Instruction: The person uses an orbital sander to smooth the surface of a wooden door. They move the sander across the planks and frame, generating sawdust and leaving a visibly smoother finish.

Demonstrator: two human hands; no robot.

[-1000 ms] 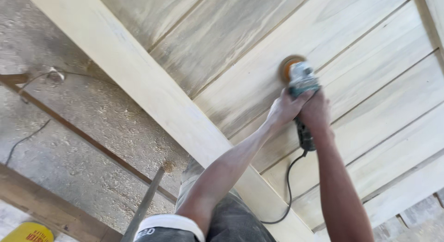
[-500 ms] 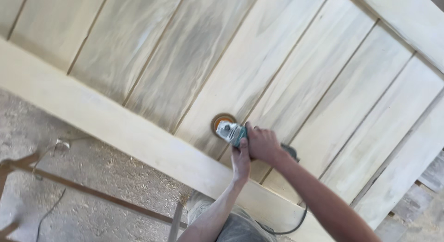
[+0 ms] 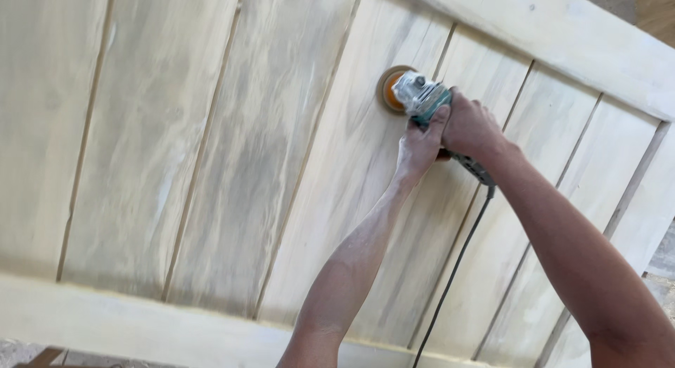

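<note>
A teal and silver angle grinder (image 3: 424, 97) with an orange sanding disc (image 3: 390, 90) rests flat on a pale wooden door panel (image 3: 211, 143) made of several vertical boards. My left hand (image 3: 418, 146) grips the grinder's body from below. My right hand (image 3: 472, 125) wraps the body just behind the head. The dark handle end (image 3: 478, 170) sticks out past my right wrist, and a black power cord (image 3: 450, 276) runs from it down over the boards between my forearms.
The door's thick frame rail (image 3: 562, 37) crosses the upper right, and another rail (image 3: 126, 322) runs along the bottom. A strip of dusty ground (image 3: 664, 259) shows at the right edge. A brown wooden piece (image 3: 42, 357) peeks in at the bottom left.
The view has swung onto the panel, so the floor and trestle have left the frame. The grinder, held in both hands, now sits higher and farther right in view, nearer the top rail.
</note>
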